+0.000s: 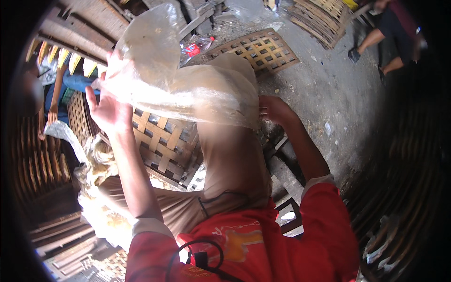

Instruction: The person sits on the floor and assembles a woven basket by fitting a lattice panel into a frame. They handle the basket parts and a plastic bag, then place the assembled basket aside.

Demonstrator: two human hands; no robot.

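Note:
A cloudy, see-through plastic sheet [188, 89] spreads over my raised knee, its far part billowing up and its middle bright with glare. My left hand [112, 101] is at its left end, palm up. The thumb stands apart and the outstretched fingers lie against the plastic, partly lost in the glare. At the sheet's right edge is my right hand [277, 110], its fingers curled in at the plastic; the fingertips are partly hidden. Crumpled plastic [101, 160] lies beside my left forearm.
A woven slatted panel [162, 141] stands below the sheet; another [258, 47] lies on the grey floor [324, 98]. Stacked panels [319, 19] are at the back. A bottle with a red label [193, 49] lies behind. People are at far left and far right.

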